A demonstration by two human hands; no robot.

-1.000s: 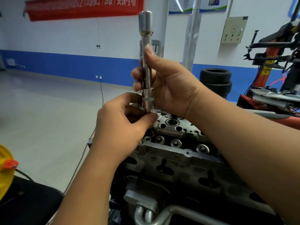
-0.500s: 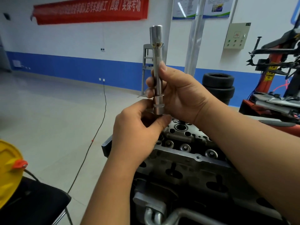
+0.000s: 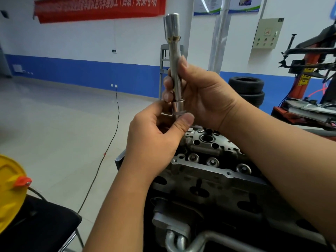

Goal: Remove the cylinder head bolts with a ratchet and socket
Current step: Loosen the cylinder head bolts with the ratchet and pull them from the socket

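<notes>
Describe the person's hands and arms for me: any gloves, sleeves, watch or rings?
Both are bare. The left hand and right hand wear no gloves, and no rings show on the visible fingers. Both forearms are uncovered as far as the picture's edge, with no sleeve, watch or wristband in view. The nails are short and unpainted.

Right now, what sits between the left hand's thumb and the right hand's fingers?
In the head view, a short silver socket piece at the lower end of the long upright steel extension bar, between the left hand and right hand.
</notes>
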